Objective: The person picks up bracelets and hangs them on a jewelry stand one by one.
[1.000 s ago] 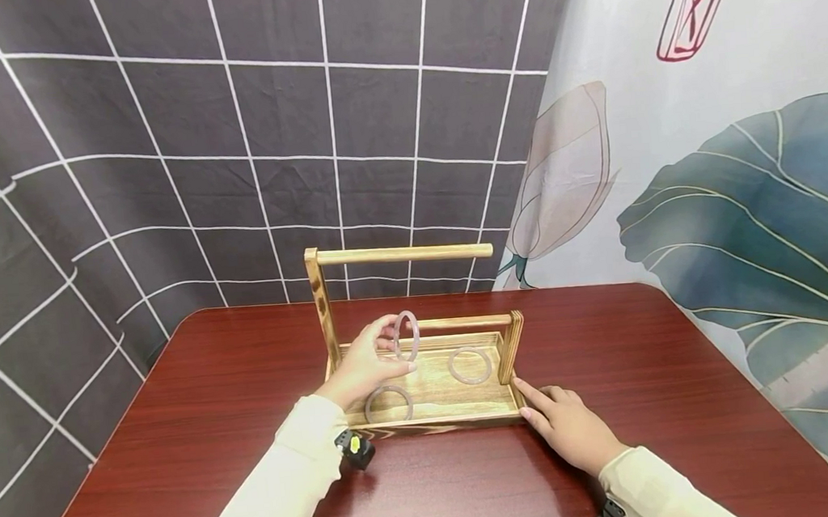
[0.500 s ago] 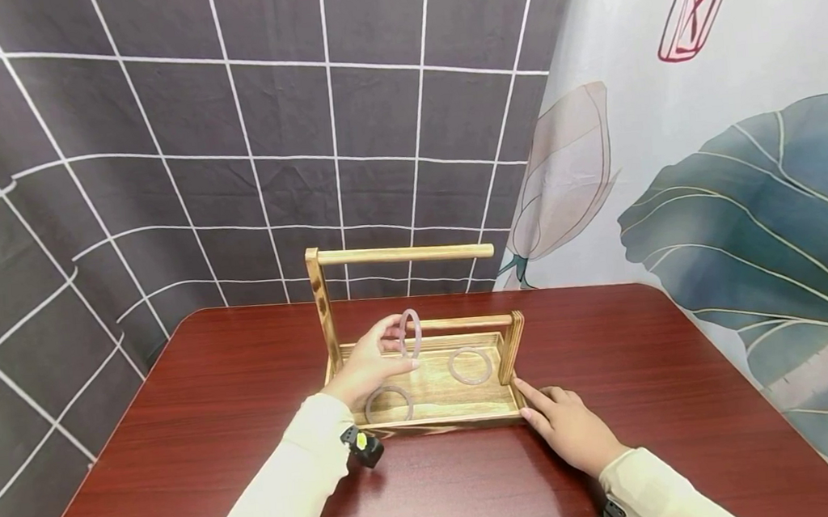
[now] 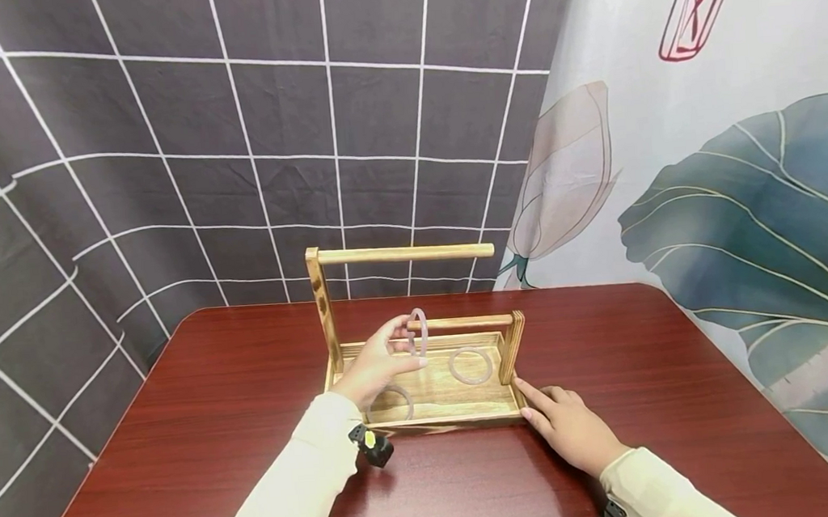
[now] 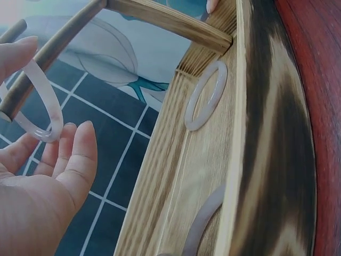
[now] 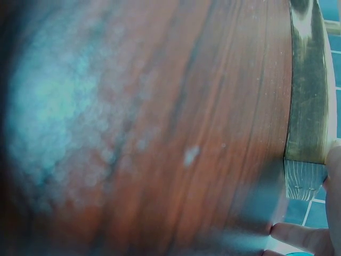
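A pale pink bangle (image 3: 422, 335) is pinched upright in my left hand (image 3: 378, 363), between thumb and fingers. In the left wrist view that bangle (image 4: 47, 101) is around the free end of the lower wooden rod (image 4: 50, 56). The rod juts leftward from a short post (image 3: 512, 348) on a wooden tray stand (image 3: 442, 423). Two more bangles lie in the tray: one at the right (image 3: 470, 366), another at the left (image 3: 391, 406), partly behind my left hand and wrist. My right hand (image 3: 573, 428) touches the tray's right end with extended fingers.
A longer upper rod (image 3: 406, 253) extends rightward from a tall post (image 3: 323, 310) at the stand's left. The stand rests on a reddish-brown table (image 3: 247, 361). Behind hang a dark grid-patterned curtain (image 3: 286, 122) and a floral curtain (image 3: 629, 112).
My left hand has moved slightly right with the bangle, bringing it over the lower rod's free end. The right hand and the tray stand have stayed in place.
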{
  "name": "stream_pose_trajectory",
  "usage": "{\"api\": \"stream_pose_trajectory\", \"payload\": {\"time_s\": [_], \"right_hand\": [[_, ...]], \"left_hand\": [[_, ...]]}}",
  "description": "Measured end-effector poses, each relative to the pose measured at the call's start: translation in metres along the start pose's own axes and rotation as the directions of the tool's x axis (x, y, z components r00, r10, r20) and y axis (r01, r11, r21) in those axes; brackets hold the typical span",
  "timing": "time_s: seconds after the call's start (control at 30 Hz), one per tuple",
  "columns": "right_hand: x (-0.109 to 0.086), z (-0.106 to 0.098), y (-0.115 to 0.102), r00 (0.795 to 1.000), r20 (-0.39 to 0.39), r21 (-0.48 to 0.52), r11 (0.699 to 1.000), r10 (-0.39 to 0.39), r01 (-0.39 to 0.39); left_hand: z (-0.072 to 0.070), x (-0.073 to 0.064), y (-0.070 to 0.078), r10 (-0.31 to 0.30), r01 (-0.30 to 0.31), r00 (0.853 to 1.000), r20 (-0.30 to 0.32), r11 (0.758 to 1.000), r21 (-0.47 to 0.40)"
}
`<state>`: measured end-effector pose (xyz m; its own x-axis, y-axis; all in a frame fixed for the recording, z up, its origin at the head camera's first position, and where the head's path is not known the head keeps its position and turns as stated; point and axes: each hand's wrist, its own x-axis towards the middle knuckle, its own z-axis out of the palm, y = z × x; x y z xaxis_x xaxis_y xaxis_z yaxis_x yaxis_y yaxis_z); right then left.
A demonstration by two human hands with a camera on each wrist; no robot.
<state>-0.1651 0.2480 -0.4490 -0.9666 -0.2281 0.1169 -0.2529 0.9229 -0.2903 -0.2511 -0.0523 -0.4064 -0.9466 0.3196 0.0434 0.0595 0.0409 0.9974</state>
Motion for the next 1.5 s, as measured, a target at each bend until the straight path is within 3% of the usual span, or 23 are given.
{"api": "stream_pose_trajectory", "payload": {"time_s": [0.43,0.77,1.07,1.5], "right_hand": [[0.001,0.001,0.001,1.000,-0.007,-0.003,1.000,0.000,0.000],[0.002,0.001,0.001,1.000,0.000,-0.007,1.000,0.004,-0.004],[0.001,0.001,0.001,1.000,-0.009,-0.004,1.000,0.004,-0.004],[0.000,0.001,0.000,1.000,-0.020,0.000,1.000,-0.005,0.005]], "left_hand": [[0.009,0.005,0.002,-0.006,0.009,1.000,0.030,0.993,-0.116],[0.013,0.010,0.001,-0.005,0.010,0.999,0.035,0.990,-0.140],[0.022,0.011,0.002,0.018,-0.006,0.999,0.047,0.972,-0.236],[0.032,0.016,-0.003,-0.005,0.027,0.998,0.062,0.935,-0.352]]}}
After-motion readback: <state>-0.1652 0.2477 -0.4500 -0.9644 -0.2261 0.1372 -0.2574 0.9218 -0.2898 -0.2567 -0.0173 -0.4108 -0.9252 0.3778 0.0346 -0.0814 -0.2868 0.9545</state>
